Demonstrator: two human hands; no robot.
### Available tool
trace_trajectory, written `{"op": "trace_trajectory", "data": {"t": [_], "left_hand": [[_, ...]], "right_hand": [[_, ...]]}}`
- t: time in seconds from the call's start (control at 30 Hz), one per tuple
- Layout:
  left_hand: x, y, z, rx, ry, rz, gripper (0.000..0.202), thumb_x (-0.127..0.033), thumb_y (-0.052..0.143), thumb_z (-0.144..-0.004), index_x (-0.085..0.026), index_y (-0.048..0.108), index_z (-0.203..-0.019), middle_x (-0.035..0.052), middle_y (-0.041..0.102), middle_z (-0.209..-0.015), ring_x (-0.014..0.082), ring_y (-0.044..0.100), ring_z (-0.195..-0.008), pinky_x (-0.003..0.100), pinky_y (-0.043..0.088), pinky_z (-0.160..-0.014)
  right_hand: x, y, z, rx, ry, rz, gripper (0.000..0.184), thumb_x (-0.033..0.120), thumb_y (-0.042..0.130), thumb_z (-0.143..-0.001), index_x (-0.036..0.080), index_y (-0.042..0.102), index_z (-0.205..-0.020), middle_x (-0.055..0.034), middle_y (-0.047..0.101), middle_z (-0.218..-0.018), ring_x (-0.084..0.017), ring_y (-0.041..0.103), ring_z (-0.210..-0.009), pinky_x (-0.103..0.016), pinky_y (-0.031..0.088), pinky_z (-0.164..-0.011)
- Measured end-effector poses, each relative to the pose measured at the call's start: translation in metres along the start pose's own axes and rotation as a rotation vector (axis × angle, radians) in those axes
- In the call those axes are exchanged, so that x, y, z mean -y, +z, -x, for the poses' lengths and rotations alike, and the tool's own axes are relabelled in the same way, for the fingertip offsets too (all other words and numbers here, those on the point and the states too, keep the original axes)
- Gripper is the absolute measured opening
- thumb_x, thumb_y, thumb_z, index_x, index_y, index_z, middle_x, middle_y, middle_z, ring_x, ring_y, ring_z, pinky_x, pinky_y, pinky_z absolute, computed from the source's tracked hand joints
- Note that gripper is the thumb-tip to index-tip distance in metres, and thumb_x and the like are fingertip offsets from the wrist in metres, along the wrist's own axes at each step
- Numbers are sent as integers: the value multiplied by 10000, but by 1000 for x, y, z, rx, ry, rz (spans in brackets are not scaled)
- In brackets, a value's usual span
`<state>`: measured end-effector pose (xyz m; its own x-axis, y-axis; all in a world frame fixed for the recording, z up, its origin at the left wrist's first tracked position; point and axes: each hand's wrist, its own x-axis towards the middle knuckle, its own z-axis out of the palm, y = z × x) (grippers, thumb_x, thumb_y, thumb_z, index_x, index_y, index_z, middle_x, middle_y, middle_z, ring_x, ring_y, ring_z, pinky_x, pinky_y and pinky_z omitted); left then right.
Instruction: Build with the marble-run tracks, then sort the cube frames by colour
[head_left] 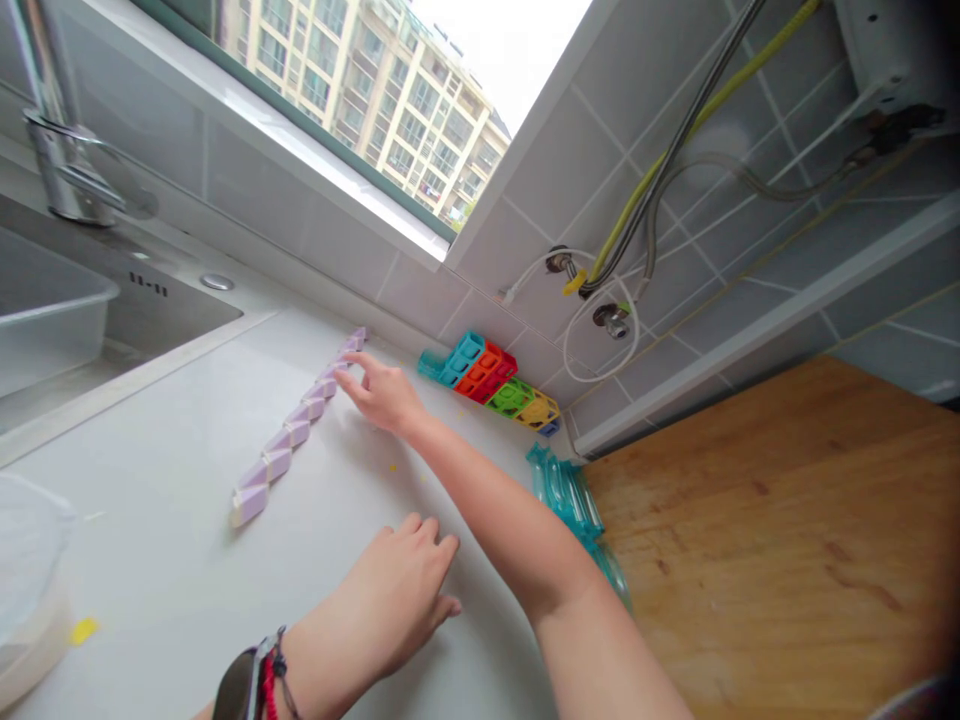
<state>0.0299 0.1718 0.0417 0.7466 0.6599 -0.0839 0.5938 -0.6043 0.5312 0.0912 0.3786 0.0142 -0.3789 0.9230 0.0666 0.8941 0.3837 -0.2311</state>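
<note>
A long chain of lilac plastic segments (294,433) lies stretched in a straight line on the white counter (172,560). My right hand (379,392) reaches far forward, its fingers apart and its fingertips touching the chain near its far end. My left hand (397,598) rests palm down on the counter nearer to me, fingers loosely together, holding nothing. A watch and red and dark cords sit on that wrist.
Colourful slotted blocks (491,378) lie in a row against the tiled wall. Turquoise clear pieces (571,500) lie at the edge of a wooden board (780,540). A sink with a clear tub (45,320) and tap is at left. Hoses hang on the wall.
</note>
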Motion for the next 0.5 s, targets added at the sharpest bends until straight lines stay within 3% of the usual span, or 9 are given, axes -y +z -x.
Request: {"op": "trace_trajectory", "data": {"t": [0.07, 0.2, 0.37, 0.5], "left_hand": [[0, -1, 0, 0, 3, -6, 361, -314, 703, -947, -102, 715, -1239, 200, 715, -1208, 393, 667, -1142, 566, 570, -998], [3, 1, -2, -1, 12, -23, 354, -295, 689, -939, -68, 734, -1208, 220, 724, -1218, 399, 674, -1134, 558, 564, -1019], [2, 2, 1, -10, 18, -29, 324, -323, 696, -938, -101, 759, -1165, 214, 734, -1191, 408, 681, -1133, 553, 559, -999], [-12, -17, 24, 6, 42, 87, 339, -357, 721, -928, -169, 746, -1209, 167, 761, -1141, 395, 724, -1058, 496, 561, -916]], "right_hand": [[17, 8, -4, 86, -100, -105, 549, 693, 412, -1042, 367, 554, -1460, 11, 786, -1049, -206, 726, -1037, -259, 531, -884], [32, 20, -10, 189, -62, -151, 526, 743, 395, -1012, 333, 696, -1147, 11, 760, -1094, -212, 690, -1002, -287, 524, -869], [20, 19, 5, 79, 28, -321, 398, 676, 569, -956, 299, 633, -1064, 41, 684, -876, -170, 628, -818, -264, 479, -794], [5, 11, 48, -20, 101, -576, 328, 555, 690, -895, 276, 579, -1028, 84, 542, -714, -128, 517, -649, -233, 416, -669]]}}
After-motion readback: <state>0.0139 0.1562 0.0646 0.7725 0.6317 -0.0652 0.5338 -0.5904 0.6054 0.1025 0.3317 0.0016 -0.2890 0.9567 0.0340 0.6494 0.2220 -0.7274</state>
